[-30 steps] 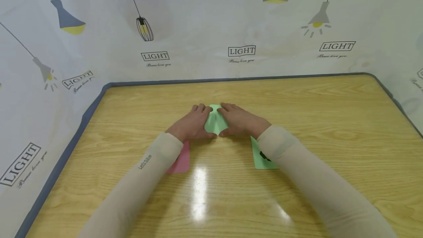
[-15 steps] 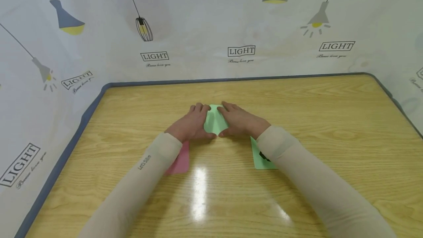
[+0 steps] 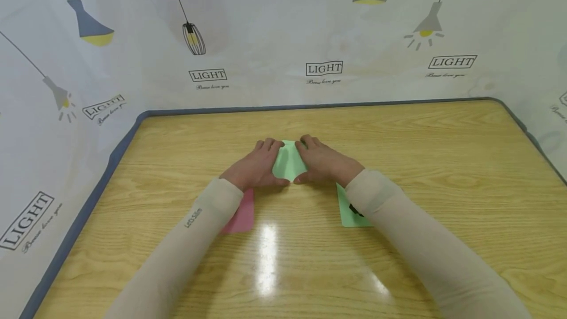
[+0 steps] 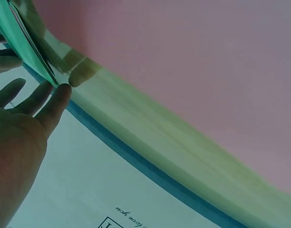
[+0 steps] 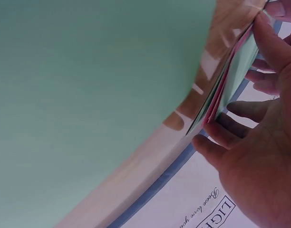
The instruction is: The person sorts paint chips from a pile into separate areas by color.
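Near the middle of the table, a small stack of cards sits between both hands, with a light green one on top. Pink and green edges of the stacked cards show in the right wrist view. My left hand grips the stack's left side, thumb at the near edge and fingers at the far edge. On the opposite side, my right hand holds it the same way. A pink card lies partly under the left forearm. Beneath the right forearm is a green card with a black mark, partly hidden.
The wood-grain table ends at a dark blue border along the back and sides. Beyond it rises a white wall covering printed with lamps and the word LIGHT.
The right fingers have shifted slightly outward and away along the stack. Its top green card looks less bent than a second ago. The two cards on the table have stayed in place.
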A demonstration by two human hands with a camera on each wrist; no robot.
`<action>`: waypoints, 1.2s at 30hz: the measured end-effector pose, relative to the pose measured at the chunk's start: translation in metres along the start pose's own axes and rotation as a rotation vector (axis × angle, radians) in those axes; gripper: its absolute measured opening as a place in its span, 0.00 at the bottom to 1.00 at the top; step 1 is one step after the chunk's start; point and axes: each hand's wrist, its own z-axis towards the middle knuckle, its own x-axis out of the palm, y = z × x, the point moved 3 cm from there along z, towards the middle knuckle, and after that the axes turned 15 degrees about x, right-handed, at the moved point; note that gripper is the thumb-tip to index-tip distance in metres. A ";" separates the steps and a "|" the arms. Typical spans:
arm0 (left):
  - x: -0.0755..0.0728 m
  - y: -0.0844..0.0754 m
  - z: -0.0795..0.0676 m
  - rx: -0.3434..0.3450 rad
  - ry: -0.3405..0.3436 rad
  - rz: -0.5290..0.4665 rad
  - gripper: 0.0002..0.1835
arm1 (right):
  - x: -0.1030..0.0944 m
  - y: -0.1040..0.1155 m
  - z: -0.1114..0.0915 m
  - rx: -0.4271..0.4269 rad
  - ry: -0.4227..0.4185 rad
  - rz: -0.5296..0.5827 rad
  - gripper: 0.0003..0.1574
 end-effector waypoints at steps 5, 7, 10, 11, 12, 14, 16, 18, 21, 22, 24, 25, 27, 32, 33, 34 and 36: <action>0.002 0.000 0.000 0.024 0.002 0.016 0.49 | 0.000 -0.002 -0.002 -0.008 -0.034 -0.037 0.63; 0.002 0.000 0.000 0.039 -0.004 0.025 0.48 | 0.001 -0.002 -0.002 -0.011 -0.054 -0.056 0.64; 0.001 -0.001 0.000 0.062 0.002 0.045 0.47 | 0.001 -0.001 -0.003 -0.024 -0.083 -0.084 0.63; 0.001 -0.002 0.000 0.065 0.007 0.050 0.47 | 0.001 -0.001 -0.003 -0.028 -0.089 -0.098 0.63; 0.001 -0.002 0.000 0.066 0.011 0.054 0.47 | 0.001 0.000 -0.003 -0.034 -0.097 -0.107 0.63; 0.002 -0.002 0.000 0.066 0.022 0.067 0.47 | 0.001 0.000 -0.004 -0.045 -0.112 -0.129 0.61; 0.002 -0.002 0.000 0.070 0.023 0.079 0.46 | 0.000 0.000 -0.003 -0.055 -0.137 -0.159 0.57; 0.002 -0.002 -0.001 0.079 0.016 0.085 0.46 | -0.001 0.000 -0.003 -0.063 -0.162 -0.166 0.54; 0.002 -0.003 -0.001 0.092 0.001 0.082 0.46 | -0.001 0.000 -0.004 -0.061 -0.174 -0.154 0.55; 0.001 -0.003 -0.001 0.094 -0.003 0.078 0.45 | -0.001 0.000 -0.004 -0.057 -0.169 -0.146 0.57; 0.001 -0.004 -0.002 0.096 -0.008 0.069 0.45 | -0.002 0.000 -0.005 -0.047 -0.153 -0.135 0.60; 0.000 -0.004 -0.002 0.100 -0.011 0.067 0.45 | -0.002 0.000 -0.006 -0.046 -0.149 -0.136 0.61; -0.001 -0.005 -0.002 0.107 -0.015 0.063 0.44 | -0.003 -0.001 -0.007 -0.051 -0.153 -0.144 0.62; -0.003 -0.008 -0.004 0.140 -0.035 0.069 0.42 | -0.005 -0.003 -0.011 -0.074 -0.177 -0.136 0.60; -0.004 -0.008 -0.004 0.150 -0.043 0.074 0.42 | -0.006 -0.004 -0.012 -0.074 -0.178 -0.130 0.59; -0.004 -0.008 -0.005 0.162 -0.054 0.078 0.42 | -0.007 -0.005 -0.014 -0.075 -0.177 -0.123 0.59; -0.005 -0.010 -0.005 0.183 -0.076 0.081 0.41 | -0.008 -0.008 -0.018 -0.076 -0.179 -0.108 0.58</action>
